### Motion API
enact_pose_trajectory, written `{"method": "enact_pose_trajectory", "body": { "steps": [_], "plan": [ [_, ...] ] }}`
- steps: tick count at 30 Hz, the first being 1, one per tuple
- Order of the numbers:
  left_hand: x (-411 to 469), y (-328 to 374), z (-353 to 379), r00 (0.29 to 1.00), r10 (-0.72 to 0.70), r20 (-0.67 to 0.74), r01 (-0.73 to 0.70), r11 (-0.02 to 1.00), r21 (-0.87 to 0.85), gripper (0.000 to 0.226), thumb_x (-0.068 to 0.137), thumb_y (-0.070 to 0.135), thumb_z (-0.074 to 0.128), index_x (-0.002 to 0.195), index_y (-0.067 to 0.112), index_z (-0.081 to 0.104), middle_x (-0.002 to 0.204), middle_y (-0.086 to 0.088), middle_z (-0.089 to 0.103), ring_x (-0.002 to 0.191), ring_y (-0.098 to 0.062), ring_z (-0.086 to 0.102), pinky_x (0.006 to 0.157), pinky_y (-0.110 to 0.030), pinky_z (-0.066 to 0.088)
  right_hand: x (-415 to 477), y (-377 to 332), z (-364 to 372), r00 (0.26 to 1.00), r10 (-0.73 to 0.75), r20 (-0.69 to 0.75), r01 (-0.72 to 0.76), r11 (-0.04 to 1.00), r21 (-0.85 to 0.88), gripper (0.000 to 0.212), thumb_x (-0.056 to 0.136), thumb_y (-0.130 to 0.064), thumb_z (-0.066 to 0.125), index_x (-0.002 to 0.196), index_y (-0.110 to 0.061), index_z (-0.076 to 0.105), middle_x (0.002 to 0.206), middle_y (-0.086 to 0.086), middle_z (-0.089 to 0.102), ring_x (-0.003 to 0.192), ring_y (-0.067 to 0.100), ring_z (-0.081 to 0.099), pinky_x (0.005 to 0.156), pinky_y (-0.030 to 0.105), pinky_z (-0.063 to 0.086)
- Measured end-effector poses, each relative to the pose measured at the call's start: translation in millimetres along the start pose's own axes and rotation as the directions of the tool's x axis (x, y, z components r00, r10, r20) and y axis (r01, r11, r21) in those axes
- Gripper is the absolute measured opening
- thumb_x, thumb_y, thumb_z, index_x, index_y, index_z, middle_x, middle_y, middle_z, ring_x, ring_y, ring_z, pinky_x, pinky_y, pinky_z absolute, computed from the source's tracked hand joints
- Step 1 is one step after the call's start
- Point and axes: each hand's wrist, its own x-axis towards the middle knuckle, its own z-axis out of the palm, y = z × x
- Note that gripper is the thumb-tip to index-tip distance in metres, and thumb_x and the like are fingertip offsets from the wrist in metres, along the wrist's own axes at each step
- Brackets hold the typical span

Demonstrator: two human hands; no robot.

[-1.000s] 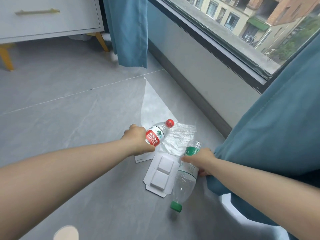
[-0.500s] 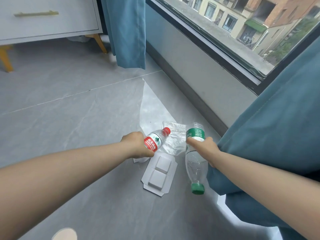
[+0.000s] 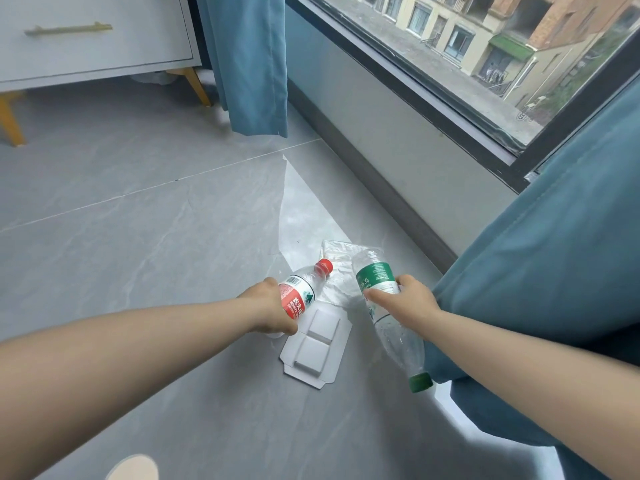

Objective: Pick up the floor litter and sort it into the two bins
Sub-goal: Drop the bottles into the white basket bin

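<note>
My left hand (image 3: 268, 308) grips a clear plastic bottle with a red label and red cap (image 3: 306, 289), its cap pointing up and to the right. A clear bottle with a green label and green cap (image 3: 379, 289) is held by my right hand (image 3: 405, 301), cap end hanging down toward me. Both bottles are lifted off the grey floor. Under them lie a flat white cardboard insert with two raised squares (image 3: 317, 346) and a crumpled clear plastic bag (image 3: 337, 268). No bin is in view.
A blue curtain (image 3: 540, 271) bulges in at the right, close to my right arm. The wall under the window (image 3: 391, 140) runs along the far right. Another curtain (image 3: 249, 60) and a drawer cabinet on wooden legs (image 3: 93, 39) stand at the back.
Both hands have lifted their bottles off the floor. The green-label bottle rose and swung so that its cap hangs lower right; the red-label bottle tipped more upright.
</note>
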Motion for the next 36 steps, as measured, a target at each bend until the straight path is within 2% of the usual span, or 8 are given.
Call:
{"method": "enact_pose_trajectory", "body": {
  "steps": [8, 12, 19, 22, 25, 28, 32, 36],
  "plan": [
    [4.5, 0.6, 15.1, 0.998, 0.005, -0.065, 0.005, 0.988, 0.152, 0.080, 0.064, 0.047, 0.075, 0.126, 0.013, 0.037, 0.118, -0.006, 0.047, 0.106, -0.024, 0.053, 0.079, -0.029, 0.048, -1.0, 13.7, 15.8, 0.993, 0.070, 0.100, -0.057, 0.990, -0.125, 0.055, 0.077, -0.047, 0.070, 0.116, -0.016, 0.046, 0.102, 0.004, 0.061, 0.086, 0.020, 0.061, 0.058, 0.028, 0.044],
    [11.1, 9.2, 12.3, 0.985, 0.056, -0.162, -0.037, 0.992, 0.121, 0.076, 0.065, 0.057, 0.071, 0.120, 0.013, 0.041, 0.120, -0.007, 0.044, 0.113, -0.028, 0.046, 0.086, -0.033, 0.044, -20.8, 22.5, 14.6, 0.993, 0.063, 0.099, -0.057, 0.996, -0.063, 0.066, 0.065, -0.047, 0.080, 0.107, -0.018, 0.038, 0.104, 0.004, 0.059, 0.085, 0.019, 0.062, 0.056, 0.027, 0.046],
    [18.4, 16.4, 14.9, 0.988, 0.064, -0.140, -0.048, 0.992, 0.115, 0.062, 0.071, 0.042, 0.072, 0.114, 0.009, 0.043, 0.112, -0.008, 0.051, 0.087, -0.024, 0.053, 0.064, -0.029, 0.040, -52.0, 45.1, 34.3, 0.980, 0.101, 0.174, -0.065, 0.977, -0.202, 0.088, 0.056, -0.048, 0.083, 0.124, -0.019, 0.035, 0.117, 0.000, 0.056, 0.102, 0.020, 0.059, 0.087, 0.036, 0.053],
    [15.8, 16.4, 18.3, 0.988, 0.056, -0.141, -0.044, 0.996, 0.084, 0.055, 0.072, 0.036, 0.069, 0.110, 0.009, 0.042, 0.105, -0.007, 0.052, 0.083, -0.024, 0.053, 0.057, -0.028, 0.037, -45.3, 37.8, 34.2, 0.983, 0.106, 0.150, -0.080, 0.982, -0.171, 0.068, 0.067, -0.038, 0.079, 0.115, -0.017, 0.036, 0.108, 0.001, 0.059, 0.093, 0.022, 0.062, 0.083, 0.035, 0.053],
    [10.4, 15.5, 15.2, 0.985, 0.051, -0.167, -0.051, 0.999, 0.007, 0.051, 0.069, 0.037, 0.068, 0.102, 0.012, 0.038, 0.100, -0.005, 0.053, 0.081, -0.024, 0.056, 0.051, -0.027, 0.035, -32.5, 26.4, 26.5, 0.989, 0.125, 0.085, -0.117, 0.989, -0.085, 0.066, 0.066, -0.040, 0.074, 0.115, -0.015, 0.038, 0.103, 0.003, 0.059, 0.088, 0.023, 0.062, 0.076, 0.033, 0.053],
    [2.8, 16.6, 1.8, 0.976, 0.036, -0.217, -0.054, 0.995, -0.081, 0.056, 0.066, 0.038, 0.069, 0.107, 0.013, 0.040, 0.100, -0.003, 0.056, 0.086, -0.024, 0.060, 0.058, -0.028, 0.041, -26.7, 8.8, 14.5, 0.994, 0.108, 0.028, -0.108, 0.994, 0.006, 0.069, 0.054, -0.050, 0.066, 0.109, -0.015, 0.042, 0.099, 0.005, 0.060, 0.084, 0.025, 0.064, 0.073, 0.037, 0.056],
    [-7.8, 23.3, -24.3, 0.955, 0.011, -0.297, -0.082, 0.970, -0.230, 0.058, 0.067, 0.040, 0.070, 0.107, 0.012, 0.039, 0.099, -0.003, 0.057, 0.088, -0.025, 0.058, 0.066, -0.030, 0.047, -25.3, -20.6, -7.4, 0.997, 0.072, -0.003, -0.070, 0.981, 0.183, 0.051, 0.052, -0.050, 0.060, 0.087, -0.015, 0.046, 0.083, 0.007, 0.063, 0.065, 0.028, 0.061, 0.058, 0.031, 0.049],
    [-13.9, 30.2, -63.9, 0.934, -0.040, -0.355, -0.095, 0.930, -0.355, 0.065, 0.066, 0.047, 0.075, 0.109, 0.012, 0.041, 0.100, -0.003, 0.054, 0.089, -0.023, 0.057, 0.068, -0.030, 0.048, -10.3, -48.4, -38.8, 0.996, -0.015, -0.092, 0.039, 0.963, 0.267, 0.061, 0.056, -0.048, 0.071, 0.098, -0.007, 0.056, 0.077, 0.004, 0.064, 0.058, 0.019, 0.060, 0.049, 0.025, 0.045]
  ]
}}
